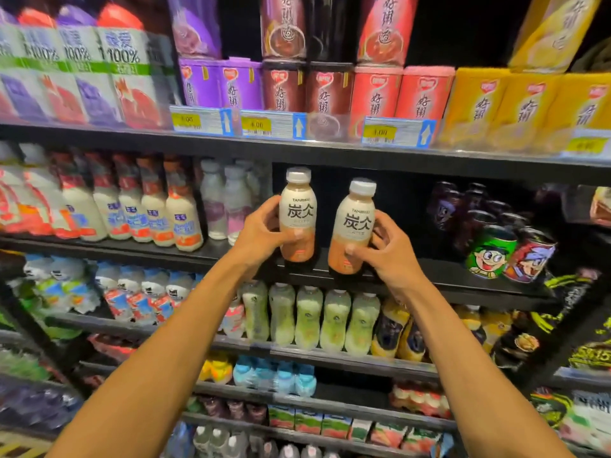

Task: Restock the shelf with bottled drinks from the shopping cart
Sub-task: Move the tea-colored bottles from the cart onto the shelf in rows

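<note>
Two identical coffee bottles with white caps, cream labels and brown drink stand side by side at a dark gap in the second shelf (429,276). My left hand (261,231) grips the left bottle (298,206) around its lower half. My right hand (386,249) grips the right bottle (355,223), which tilts slightly to the right. Both bottle bases are at the shelf's front edge; whether they rest on it I cannot tell. The shopping cart is out of view.
White milk-drink bottles (183,219) and pale bottles (228,203) fill the shelf left of the gap. Cartoon cans (492,252) stand to the right. Porridge cans (327,94) and price tags (271,125) sit above; green drink bottles (309,317) line the shelf below.
</note>
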Demonstrator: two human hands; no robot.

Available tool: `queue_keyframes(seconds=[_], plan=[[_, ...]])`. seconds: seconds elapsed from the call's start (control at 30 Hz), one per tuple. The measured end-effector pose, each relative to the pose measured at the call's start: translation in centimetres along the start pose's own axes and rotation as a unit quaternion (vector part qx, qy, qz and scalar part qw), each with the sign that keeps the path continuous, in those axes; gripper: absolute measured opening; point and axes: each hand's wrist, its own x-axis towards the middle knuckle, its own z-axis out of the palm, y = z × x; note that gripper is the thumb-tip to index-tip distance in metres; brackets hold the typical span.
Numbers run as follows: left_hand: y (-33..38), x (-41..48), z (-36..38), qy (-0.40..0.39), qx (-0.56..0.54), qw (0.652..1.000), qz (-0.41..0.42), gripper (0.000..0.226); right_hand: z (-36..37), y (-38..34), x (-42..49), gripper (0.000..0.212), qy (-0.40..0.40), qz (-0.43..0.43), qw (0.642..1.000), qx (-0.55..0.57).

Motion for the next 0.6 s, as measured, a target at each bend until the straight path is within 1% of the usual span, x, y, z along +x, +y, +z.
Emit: queue_keyframes(seconds=[0.07, 0.13, 0.23, 0.33, 0.47, 0.6], plan=[[-0.7, 1.3, -0.2, 0.012, 0.005, 1.000, -0.009, 0.053, 0.4, 0.7, 1.7, 0.063, -0.002, 0.009, 1.000, -0.004], [-1.3, 2.4, -0.2, 0.034, -0.007, 0.999, -0.023, 0.051, 0.9, 1.6, 3.3, 0.065, 0.000, 0.017, 1.000, -0.013], [-2.2, 3.8, -0.4, 0.022, 0.004, 0.999, -0.028, 0.062, 1.6, 2.7, 5.0, 0.072, -0.001, 0.028, 0.999, -0.016], [-3.4, 5.0, -0.9, 0.013, 0.007, 0.999, -0.032, 0.068, 2.1, 3.4, 5.9, 0.076, 0.006, 0.039, 0.999, -0.021], [-5.1, 6.1, -1.0, 0.011, -0.007, 0.999, -0.038, 0.078, 2.6, 4.3, 6.7, 0.074, 0.012, 0.050, 0.998, -0.022], [-6.5, 7.0, -1.3, 0.013, -0.022, 0.999, -0.041, 0.083, 3.1, 4.8, 7.4, 0.074, 0.012, 0.052, 0.998, -0.015]])
